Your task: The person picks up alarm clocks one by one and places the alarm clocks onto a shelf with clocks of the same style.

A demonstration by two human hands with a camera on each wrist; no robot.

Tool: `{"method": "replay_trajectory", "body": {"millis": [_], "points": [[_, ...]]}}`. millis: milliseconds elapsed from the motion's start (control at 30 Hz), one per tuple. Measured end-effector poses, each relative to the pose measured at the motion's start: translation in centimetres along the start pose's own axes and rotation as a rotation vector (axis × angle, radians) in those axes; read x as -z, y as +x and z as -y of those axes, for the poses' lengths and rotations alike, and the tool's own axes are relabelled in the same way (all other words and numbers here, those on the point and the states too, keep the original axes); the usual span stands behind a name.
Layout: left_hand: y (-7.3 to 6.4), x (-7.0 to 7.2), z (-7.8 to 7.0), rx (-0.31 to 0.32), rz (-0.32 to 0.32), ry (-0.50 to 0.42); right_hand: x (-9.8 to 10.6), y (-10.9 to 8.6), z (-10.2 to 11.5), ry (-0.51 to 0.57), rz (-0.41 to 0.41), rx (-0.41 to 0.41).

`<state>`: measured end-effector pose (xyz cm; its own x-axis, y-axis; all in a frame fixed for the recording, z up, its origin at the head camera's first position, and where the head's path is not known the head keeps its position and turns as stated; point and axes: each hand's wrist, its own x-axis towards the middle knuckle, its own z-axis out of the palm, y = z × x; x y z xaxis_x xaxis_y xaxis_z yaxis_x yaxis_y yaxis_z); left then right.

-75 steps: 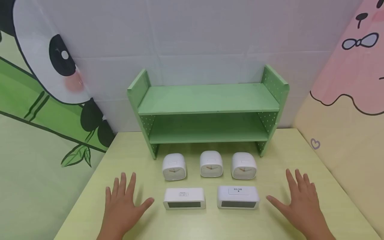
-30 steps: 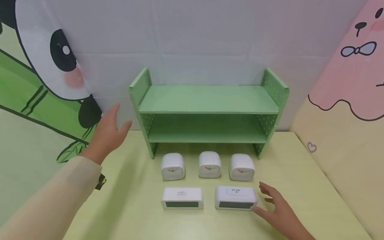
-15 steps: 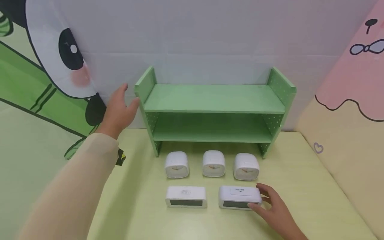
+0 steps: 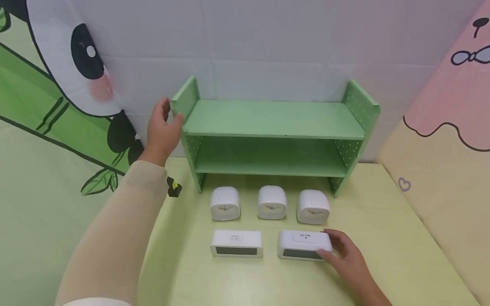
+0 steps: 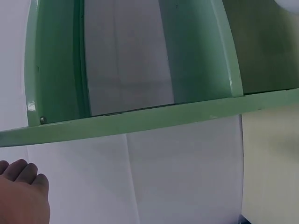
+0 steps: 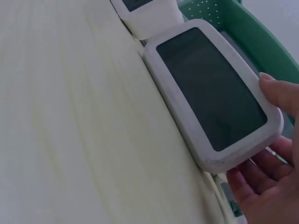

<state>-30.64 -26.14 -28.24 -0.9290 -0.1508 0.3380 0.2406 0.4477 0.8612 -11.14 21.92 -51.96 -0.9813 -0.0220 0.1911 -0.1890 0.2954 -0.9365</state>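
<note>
At a pale yellow table [image 4: 229, 282], a person's right hand [image 4: 347, 257] grips the right end of a white digital clock [image 4: 296, 244], the nearer row's right-hand one. The thumb [image 6: 280, 93] presses the front edge beside the dark display, while the bent fingers [image 6: 266, 170] curl behind the casing, so the clock is pinched between them. It sits on the table with its display facing the person.

The left hand [image 4: 162, 134], in a beige sleeve [image 4: 115, 231], is raised beside the left side panel [image 4: 185, 100] of a green two-tier shelf [image 4: 273, 119]. Its thumb stands apart from its loosely bent fingers, and it holds nothing. From the left wrist, there is a gap between the knuckles and the panel; I cannot tell whether the thumb touches the wood.

A second white digital clock [image 4: 236, 243] lies to the left of the gripped one, well apart from the right hand. Behind them, just in front of the shelf, three small rounded analog clocks [image 4: 272, 202] stand in a row, dials toward the person.
</note>
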Motion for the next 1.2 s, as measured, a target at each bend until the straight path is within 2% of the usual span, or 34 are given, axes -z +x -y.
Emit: {"method": "replay_trajectory", "body": {"millis": [133, 267, 367, 500, 700, 833, 1000, 1200], "points": [[0.7, 0.0, -0.5, 0.030, 0.030, -0.029, -0.2, 0.1, -0.3, 0.052, -0.011, -0.001], [1.4, 0.1, -1.3, 0.105, 0.064, -0.045, -0.4, 0.3, 0.0, 0.072, -0.012, -0.046], [1.7, 0.1, -1.8, 0.164, 0.062, -0.058, -0.4, 0.5, 0.1, 0.050, -0.001, -0.095], [2.2, -0.1, -2.1, 0.193, 0.044, -0.099, -0.2, 0.6, 0.2, 0.001, 0.007, -0.160], [3.3, -1.2, -2.0, 0.202, 0.038, -0.164, 0.1, 0.5, 0.0, -0.006, -0.001, -0.196], [3.4, -1.8, -1.5, 0.202, 0.036, -0.197, 0.2, 0.1, -0.4, 0.002, 0.005, -0.201], [3.3, -2.1, -1.5, 0.196, 0.044, -0.193, 0.2, 0.1, -0.6, 0.019, -0.001, -0.161], [3.2, -2.2, -1.5, 0.197, 0.008, -0.218, 0.0, 0.3, -0.9, 0.009, 0.009, -0.114]]}}
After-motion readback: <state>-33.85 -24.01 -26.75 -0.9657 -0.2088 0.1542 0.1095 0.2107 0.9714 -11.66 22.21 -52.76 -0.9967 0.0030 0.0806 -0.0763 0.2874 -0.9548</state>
